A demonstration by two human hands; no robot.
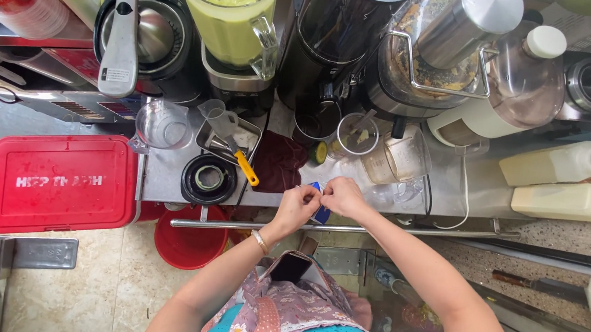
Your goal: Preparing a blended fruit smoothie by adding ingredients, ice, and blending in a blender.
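Left hand (296,207): fingers curled, pinching the small blue packet (319,207).
Right hand (342,196): pinching the same packet's top edge.
Nearby: dark red cloth (277,161), blender jug of green drink (231,4).

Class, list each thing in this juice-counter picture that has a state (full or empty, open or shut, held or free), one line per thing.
blender jug: uncovered, nearly full of green blend
red box: lid shut
measuring jug: empty
black lid: off, lying on the counter
squeeze bottles: capped, lying on their sides
blue item: pinched between both hands
left hand: closed on blue item
right hand: closed on blue item
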